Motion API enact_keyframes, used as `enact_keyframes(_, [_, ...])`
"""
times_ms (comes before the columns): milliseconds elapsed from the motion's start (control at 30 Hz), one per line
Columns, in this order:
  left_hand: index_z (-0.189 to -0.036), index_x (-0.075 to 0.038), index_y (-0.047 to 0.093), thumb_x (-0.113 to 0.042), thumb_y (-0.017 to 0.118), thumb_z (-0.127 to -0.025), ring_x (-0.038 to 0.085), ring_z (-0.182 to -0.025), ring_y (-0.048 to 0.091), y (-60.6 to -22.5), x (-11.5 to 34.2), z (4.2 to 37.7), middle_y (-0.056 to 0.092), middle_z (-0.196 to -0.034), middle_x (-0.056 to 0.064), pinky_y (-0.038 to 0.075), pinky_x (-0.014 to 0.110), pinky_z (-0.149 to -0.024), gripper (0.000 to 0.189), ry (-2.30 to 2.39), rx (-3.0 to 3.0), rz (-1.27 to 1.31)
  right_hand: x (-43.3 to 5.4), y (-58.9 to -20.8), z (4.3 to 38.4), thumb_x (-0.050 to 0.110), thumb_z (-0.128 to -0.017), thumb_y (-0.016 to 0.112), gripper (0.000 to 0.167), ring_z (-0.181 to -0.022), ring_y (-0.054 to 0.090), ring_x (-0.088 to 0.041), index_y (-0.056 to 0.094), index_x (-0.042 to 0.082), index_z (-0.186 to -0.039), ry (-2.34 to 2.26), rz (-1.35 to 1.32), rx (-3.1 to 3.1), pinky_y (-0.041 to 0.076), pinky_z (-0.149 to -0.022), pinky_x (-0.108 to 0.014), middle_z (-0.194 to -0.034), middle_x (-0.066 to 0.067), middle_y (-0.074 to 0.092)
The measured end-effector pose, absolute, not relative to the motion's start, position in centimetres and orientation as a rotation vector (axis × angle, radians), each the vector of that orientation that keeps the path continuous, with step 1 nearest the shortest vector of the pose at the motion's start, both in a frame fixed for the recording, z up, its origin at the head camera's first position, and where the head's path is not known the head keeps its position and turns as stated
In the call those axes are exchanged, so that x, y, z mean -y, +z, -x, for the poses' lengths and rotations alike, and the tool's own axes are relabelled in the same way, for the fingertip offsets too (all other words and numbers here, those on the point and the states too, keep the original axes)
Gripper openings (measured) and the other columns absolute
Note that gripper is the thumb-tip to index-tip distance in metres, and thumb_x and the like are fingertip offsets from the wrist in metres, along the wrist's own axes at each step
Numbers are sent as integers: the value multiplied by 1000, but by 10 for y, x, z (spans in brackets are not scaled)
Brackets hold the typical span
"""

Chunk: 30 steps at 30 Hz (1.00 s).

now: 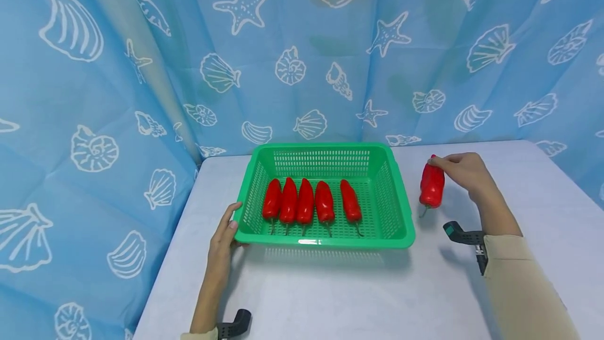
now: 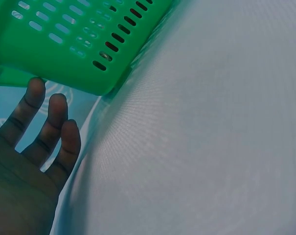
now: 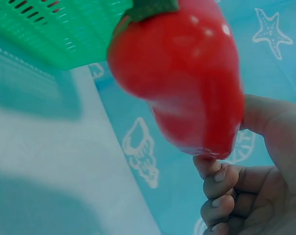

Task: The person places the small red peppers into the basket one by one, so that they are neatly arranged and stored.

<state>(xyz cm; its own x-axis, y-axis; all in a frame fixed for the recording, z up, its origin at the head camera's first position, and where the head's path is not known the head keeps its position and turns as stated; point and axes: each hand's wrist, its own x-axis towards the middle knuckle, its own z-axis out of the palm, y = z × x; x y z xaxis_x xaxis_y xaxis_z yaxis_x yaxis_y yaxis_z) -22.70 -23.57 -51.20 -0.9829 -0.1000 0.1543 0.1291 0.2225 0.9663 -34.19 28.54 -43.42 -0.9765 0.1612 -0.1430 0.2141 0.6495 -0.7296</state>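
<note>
My right hand [image 1: 467,172] pinches a red pepper [image 1: 431,187] by its pointed end, to the right of the green basket [image 1: 330,243]. The pepper hangs with its green stem downward. In the right wrist view, thumb and index finger meet at the tip of the pepper [image 3: 187,73], the other fingers folded in. Several similar red peppers [image 1: 304,202] lie side by side in the basket, stems toward me. At the basket's left rim rests my left hand [image 1: 222,240]. Its fingers [image 2: 57,110] are spread and nearly straight in the left wrist view, fingertips right at the rim.
The basket stands on a white-covered table [image 1: 321,298], with perforated walls and floor. A blue curtain [image 1: 302,56] with white shells and starfish hangs behind and to the left. A dark camera mount [image 1: 464,237] is strapped on the right wrist, another [image 1: 236,324] on the left.
</note>
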Motion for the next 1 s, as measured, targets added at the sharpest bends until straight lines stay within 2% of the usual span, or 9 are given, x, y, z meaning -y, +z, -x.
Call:
enact_keyframes(233, [-147,-39,47,-46,37,-107,26,-87,57,-511,236,226,54,-126,6,47,37,-78,42,-1882,2279,34,-290,-416,334,51,-96,60,80,-129,30,-58,42,-12,-141,-1283,-259,-2827,42,-94,-69,-142,-36,35])
enact_keyframes(433, [-147,-40,46,-48,37,-106,28,-95,57,-511,235,227,51,-138,2,48,39,-81,43,-1858,2298,24,-286,-405,333,42,-95,66,75,-130,32,-56,39,-6,-146,-1382,-115,-2854,41,-94,-70,-142,-33,39])
enact_keyframes(600, [-148,-37,46,-46,37,-106,27,-93,58,-511,234,226,54,-135,5,49,39,-81,44,-1847,2294,19,-274,-401,332,35,-95,68,67,-128,36,-54,43,-4,-144,-1436,-5,-2851,42,-95,-68,-138,-30,44])
enact_keyframes(733, [-149,-33,46,-44,38,-107,25,-92,58,-511,233,226,56,-132,8,49,39,-80,44,-1849,2284,25,-264,-398,332,35,-96,67,62,-128,37,-52,49,-6,-139,-1403,17,-2844,42,-96,-68,-135,-29,46])
enact_keyframes(1000, [-148,-36,46,-45,38,-107,26,-93,58,-510,233,226,54,-136,5,49,39,-80,43,-1853,2278,36,-245,-391,333,42,-97,62,64,-130,35,-52,53,-9,-135,-1307,19,-2798,39,-98,-69,-136,-31,45])
